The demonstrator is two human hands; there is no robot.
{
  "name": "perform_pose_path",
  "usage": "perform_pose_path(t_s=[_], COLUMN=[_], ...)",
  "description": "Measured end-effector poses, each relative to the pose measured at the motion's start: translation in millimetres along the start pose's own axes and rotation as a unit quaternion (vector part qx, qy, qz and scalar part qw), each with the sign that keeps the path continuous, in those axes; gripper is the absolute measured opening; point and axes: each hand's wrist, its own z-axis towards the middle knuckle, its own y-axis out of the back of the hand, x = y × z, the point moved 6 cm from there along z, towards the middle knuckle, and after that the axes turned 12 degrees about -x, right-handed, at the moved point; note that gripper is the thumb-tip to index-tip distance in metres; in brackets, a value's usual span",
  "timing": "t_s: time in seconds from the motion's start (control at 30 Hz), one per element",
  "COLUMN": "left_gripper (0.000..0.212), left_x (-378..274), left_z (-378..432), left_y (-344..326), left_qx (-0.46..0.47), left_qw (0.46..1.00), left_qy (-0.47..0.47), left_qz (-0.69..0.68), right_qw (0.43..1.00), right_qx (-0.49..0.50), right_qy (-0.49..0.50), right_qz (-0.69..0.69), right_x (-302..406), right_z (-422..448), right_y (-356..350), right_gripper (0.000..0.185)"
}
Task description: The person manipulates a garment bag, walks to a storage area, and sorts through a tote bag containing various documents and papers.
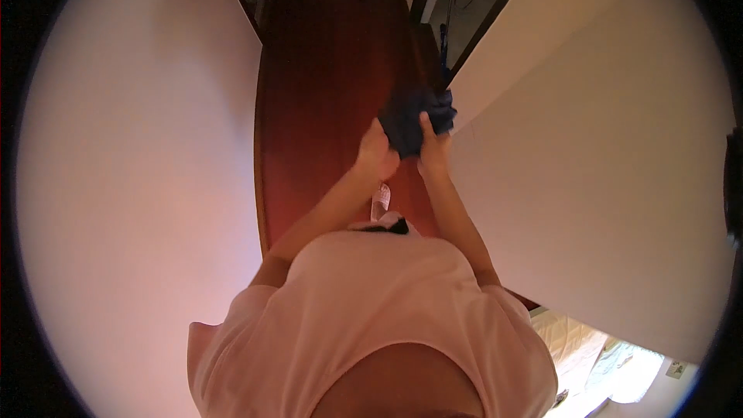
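Observation:
A crumpled dark blue cloth (409, 122) is held out in front of me over the floor, between both hands. My left hand (377, 151) grips its left edge, fingers curled and partly hidden. On the other side, my right hand (434, 148) holds the cloth with the thumb lying on top; its other fingers are mostly hidden beneath. Below the hands, one light-coloured slipper (381, 200) shows on my foot.
I stand in a narrow passage with a reddish-brown floor (325, 98). Pale walls rise at the left (145, 157) and right (580, 157). A dark-framed doorway (493, 17) opens at the upper right. Behind me at the lower right is part of a bed (569, 339).

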Motion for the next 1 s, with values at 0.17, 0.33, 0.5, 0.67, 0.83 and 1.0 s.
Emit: perform_pose_path(t_s=[0.17,0.33,0.5,0.67,0.83,1.0], left_gripper=[0.044,0.053,0.058,0.044,0.045,0.05], left_x=[-64,-128,-178,-249,-292,-302], left_z=[23,42,92,204,286,296], left_y=[-60,-115,-150,-199,-260,-357], left_qx=[-0.052,-0.016,-0.142,-0.134,-0.06,0.002], left_qw=[0.993,0.983,0.798,0.888,0.907,0.987], left_qy=[-0.102,-0.178,-0.429,-0.376,-0.348,-0.084], left_qz=[0.032,0.047,0.398,0.229,0.23,0.137], right_qw=[0.994,0.983,0.965,0.96,0.986,0.997], right_qx=[0.043,0.051,0.069,0.045,0.001,-0.046], right_qy=[0.068,0.124,0.169,0.204,0.1,-0.046], right_qz=[-0.075,-0.128,-0.187,-0.188,-0.136,0.042], right_x=[36,57,94,82,91,107], right_z=[51,122,163,212,271,320], right_y=[-78,-145,-205,-286,-331,-353], right_gripper=[0.039,0.038,0.036,0.044,0.047,0.054])
